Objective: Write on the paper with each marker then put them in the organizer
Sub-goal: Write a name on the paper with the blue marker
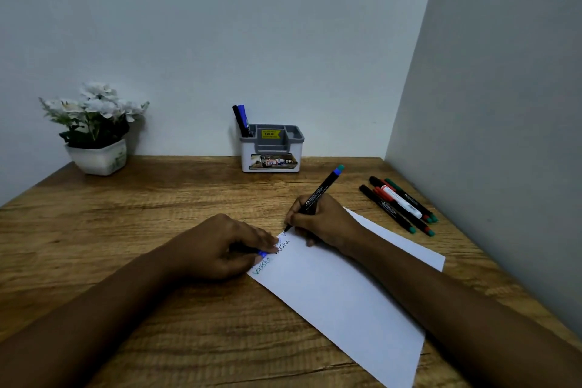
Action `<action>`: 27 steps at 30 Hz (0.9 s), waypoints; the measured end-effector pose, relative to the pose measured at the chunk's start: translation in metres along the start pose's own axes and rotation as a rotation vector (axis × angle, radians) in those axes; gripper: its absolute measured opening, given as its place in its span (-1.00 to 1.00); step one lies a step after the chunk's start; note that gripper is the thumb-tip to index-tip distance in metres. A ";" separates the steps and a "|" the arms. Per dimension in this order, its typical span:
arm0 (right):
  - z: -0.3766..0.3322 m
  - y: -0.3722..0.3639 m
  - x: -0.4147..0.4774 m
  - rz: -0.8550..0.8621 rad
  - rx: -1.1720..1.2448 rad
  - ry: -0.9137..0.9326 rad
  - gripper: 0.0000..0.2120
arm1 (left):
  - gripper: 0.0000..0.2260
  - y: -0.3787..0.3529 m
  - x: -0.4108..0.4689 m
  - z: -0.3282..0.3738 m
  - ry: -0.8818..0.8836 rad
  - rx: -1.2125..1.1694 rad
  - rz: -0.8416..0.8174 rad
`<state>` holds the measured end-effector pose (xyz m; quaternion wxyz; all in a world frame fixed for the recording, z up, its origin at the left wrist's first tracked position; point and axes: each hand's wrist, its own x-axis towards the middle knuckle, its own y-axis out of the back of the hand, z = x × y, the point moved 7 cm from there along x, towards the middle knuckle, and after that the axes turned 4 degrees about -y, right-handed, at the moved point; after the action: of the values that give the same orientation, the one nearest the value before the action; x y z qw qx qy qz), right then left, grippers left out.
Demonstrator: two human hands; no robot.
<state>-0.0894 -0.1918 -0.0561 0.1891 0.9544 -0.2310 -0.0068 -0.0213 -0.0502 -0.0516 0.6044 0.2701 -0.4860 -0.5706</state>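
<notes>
A white paper (346, 290) lies slanted on the wooden table, with handwritten words in green and dark ink at its upper left corner. My right hand (324, 220) grips a black marker (318, 195) with a blue end, its tip touching the paper near the top corner. My left hand (226, 246) rests on the paper's left corner and holds what looks like the marker's blue-tipped cap (261, 253). A white and grey organizer (272, 151) stands at the back against the wall, with two markers (242, 121) upright in its left slot.
Several more markers (403, 205) with red and green ends lie in a bunch on the table at the right, close to the side wall. A white pot of white flowers (96, 132) stands at the back left. Walls close off the back and right.
</notes>
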 end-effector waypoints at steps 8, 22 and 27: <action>0.002 0.005 -0.001 0.050 0.013 -0.034 -0.83 | -0.67 -0.001 0.000 -0.001 -0.001 0.002 -0.002; 0.002 0.006 -0.002 0.074 -0.014 -0.064 -0.80 | -0.67 -0.002 0.000 -0.002 0.001 -0.005 -0.006; 0.001 0.004 -0.002 0.068 -0.010 -0.048 -0.86 | -0.67 -0.001 0.000 -0.002 0.000 -0.009 -0.004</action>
<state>-0.0929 -0.1949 -0.0551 0.1886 0.9445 -0.2678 -0.0243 -0.0201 -0.0507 -0.0530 0.6046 0.2683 -0.4829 -0.5738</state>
